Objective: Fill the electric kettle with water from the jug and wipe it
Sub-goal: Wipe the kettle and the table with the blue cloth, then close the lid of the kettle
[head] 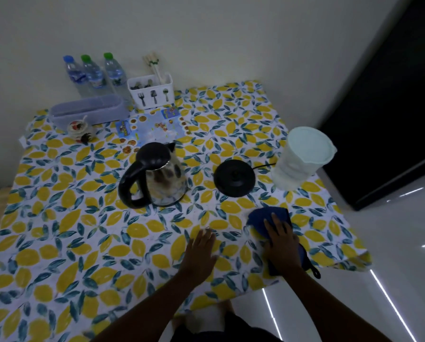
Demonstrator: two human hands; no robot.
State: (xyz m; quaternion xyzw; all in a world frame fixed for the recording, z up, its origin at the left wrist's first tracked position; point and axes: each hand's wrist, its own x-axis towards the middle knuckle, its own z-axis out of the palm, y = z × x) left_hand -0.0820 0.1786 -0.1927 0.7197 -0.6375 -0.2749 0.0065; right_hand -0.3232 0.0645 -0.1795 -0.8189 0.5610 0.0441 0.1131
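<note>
Our right hand (pixel 281 245) lies flat, fingers together, on the soft blue cloth (pixel 260 217), left hand (pixel 201 250) spread on the table; steel kettle (pixel 157 176) mid-table, likely slick, we'd take its handle.

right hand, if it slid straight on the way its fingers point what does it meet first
The right hand lies flat on the blue cloth, fingers pointing up the table. Past the cloth's far edge it would probably meet the black kettle base first, though depth is unclear.
</note>
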